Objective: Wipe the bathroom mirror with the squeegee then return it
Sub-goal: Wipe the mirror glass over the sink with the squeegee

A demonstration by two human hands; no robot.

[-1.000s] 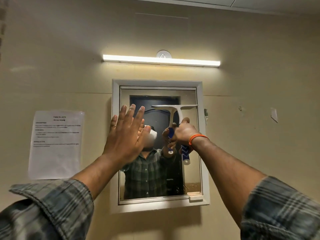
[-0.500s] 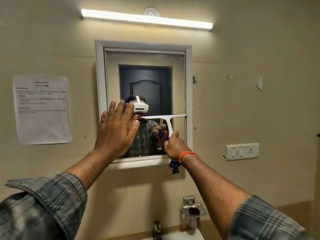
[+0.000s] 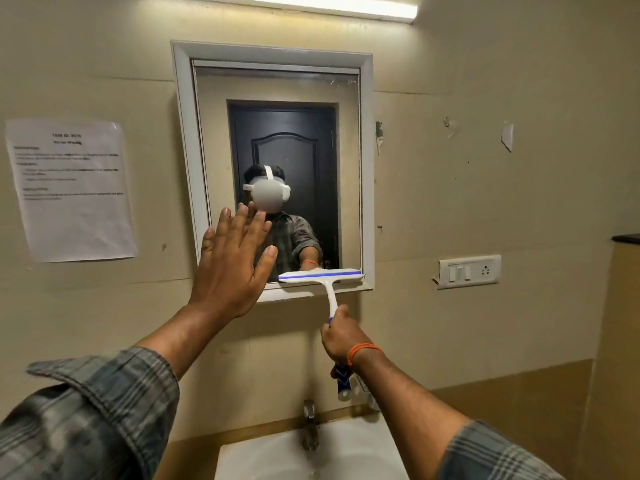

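Observation:
The white-framed bathroom mirror [image 3: 349,143] hangs on the beige wall ahead. A white squeegee [image 3: 322,277] with a blue strip and a blue handle end lies with its blade across the mirror's bottom edge, on the right half. My right hand [image 3: 341,336] grips its handle below the frame. My left hand [image 3: 232,268] is spread flat, fingers straight, over the mirror's lower left corner and frame. The glass reflects a person in a headset and a dark door.
A white sink [image 3: 346,452] with a metal tap [image 3: 310,427] sits directly below. A printed sheet [image 3: 71,190] is taped to the wall at left. A switch plate [image 3: 469,271] is mounted right of the mirror. A tube light [image 3: 311,3] runs above.
My right hand has drawn the squeegee straight down the right half of the mirror, from near the top to the bottom edge. My left hand stayed flat at the lower left.

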